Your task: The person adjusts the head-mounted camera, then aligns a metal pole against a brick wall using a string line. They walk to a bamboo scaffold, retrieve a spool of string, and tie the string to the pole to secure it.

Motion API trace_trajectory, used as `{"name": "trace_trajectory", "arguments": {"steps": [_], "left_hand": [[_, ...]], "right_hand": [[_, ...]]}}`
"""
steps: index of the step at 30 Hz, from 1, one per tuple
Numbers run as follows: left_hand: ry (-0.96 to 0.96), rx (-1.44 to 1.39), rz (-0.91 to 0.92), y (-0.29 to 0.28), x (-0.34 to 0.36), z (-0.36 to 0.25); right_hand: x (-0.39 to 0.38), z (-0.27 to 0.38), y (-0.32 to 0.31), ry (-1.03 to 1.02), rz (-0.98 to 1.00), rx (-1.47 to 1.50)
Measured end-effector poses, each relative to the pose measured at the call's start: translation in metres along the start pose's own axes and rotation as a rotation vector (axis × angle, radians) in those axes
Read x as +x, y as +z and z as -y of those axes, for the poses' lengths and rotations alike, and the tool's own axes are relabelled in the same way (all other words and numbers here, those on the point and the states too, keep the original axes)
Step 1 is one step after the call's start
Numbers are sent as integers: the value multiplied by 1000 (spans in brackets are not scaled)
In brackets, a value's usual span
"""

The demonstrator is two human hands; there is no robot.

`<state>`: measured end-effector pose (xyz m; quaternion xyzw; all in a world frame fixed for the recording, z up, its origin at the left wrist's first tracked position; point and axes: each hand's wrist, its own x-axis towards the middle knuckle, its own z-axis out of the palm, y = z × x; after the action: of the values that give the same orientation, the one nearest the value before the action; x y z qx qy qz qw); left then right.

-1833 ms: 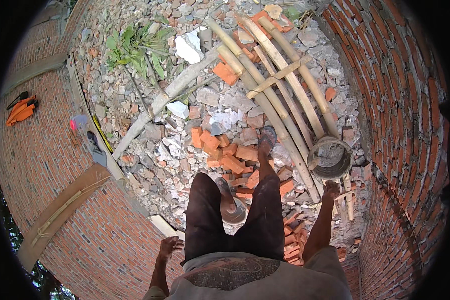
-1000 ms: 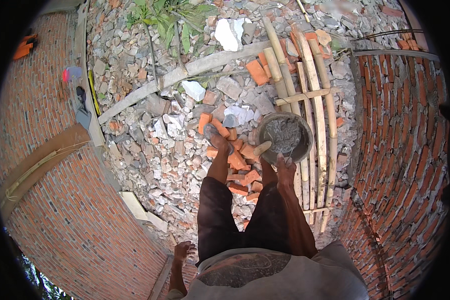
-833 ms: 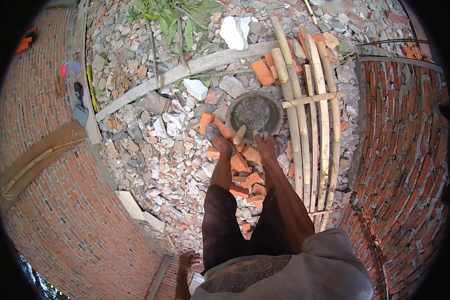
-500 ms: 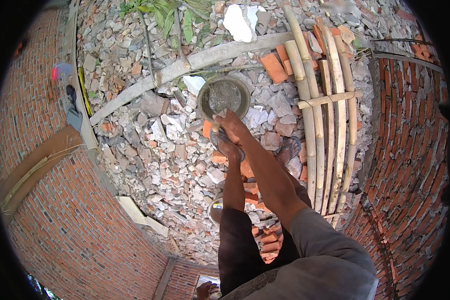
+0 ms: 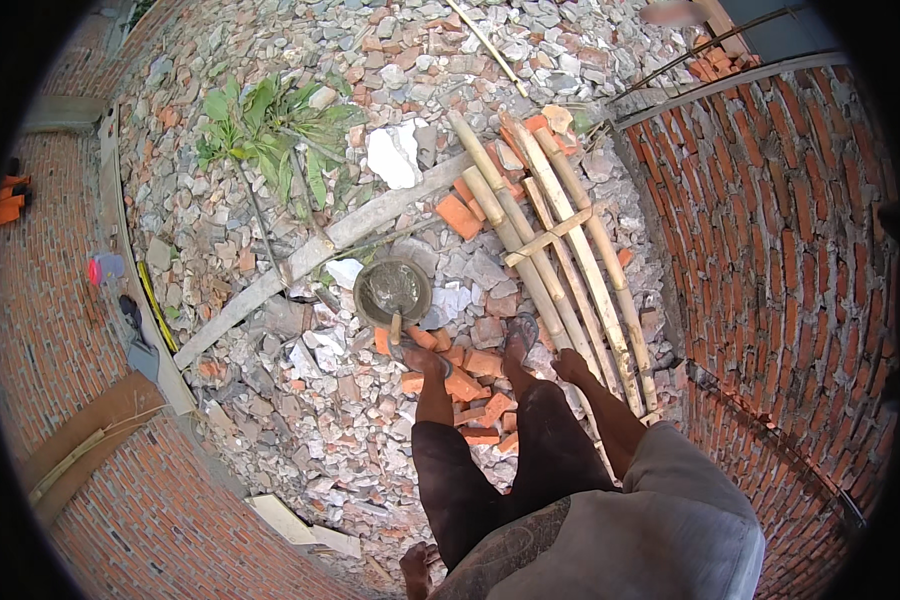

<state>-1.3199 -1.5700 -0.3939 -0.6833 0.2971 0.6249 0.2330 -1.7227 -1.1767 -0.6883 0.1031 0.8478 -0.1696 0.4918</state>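
Note:
A round bucket (image 5: 358,298) of wet grey mortar stands on the rubble in front of my feet. A trowel (image 5: 396,328) rests in it, its wooden handle over the near rim and no hand on it. My right hand (image 5: 571,367) hangs beside my right knee, just left of the bamboo poles; it looks loosely open, with nothing visible in it. Low by my left leg, my left hand (image 5: 416,570) is partly cut off by my clothing, so its grip is unclear. Several orange bricks (image 5: 467,386) lie around and between my sandalled feet.
Bamboo poles (image 5: 598,285), tied with a crosspiece, lie along my right. A concrete beam (image 5: 380,212) crosses beyond the bucket, near a white chunk (image 5: 394,157) and a leafy plant (image 5: 265,120). Brick walls (image 5: 770,250) rise on both sides. Uneven rubble covers the ground.
My right hand has let go of the trowel handle and drawn back to the right, beside my knee. The trowel stays in the bucket. The whole view has shifted and turned.

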Motion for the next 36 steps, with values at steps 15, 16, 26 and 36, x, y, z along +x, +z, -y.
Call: {"name": "trace_trajectory", "arguments": {"steps": [15, 16, 26, 36], "left_hand": [[214, 290, 522, 92, 82, -170], [221, 498, 123, 113, 87, -166], [1393, 1790, -8, 195, 42, -144], [1094, 1841, 266, 202, 60, -164]], "right_hand": [[-157, -120, -69, 223, -92, 1177], [-161, -118, -70, 204, -85, 1155], [-138, -173, -56, -242, -287, 1045], [-163, -192, -54, -203, -256, 1425]]}}
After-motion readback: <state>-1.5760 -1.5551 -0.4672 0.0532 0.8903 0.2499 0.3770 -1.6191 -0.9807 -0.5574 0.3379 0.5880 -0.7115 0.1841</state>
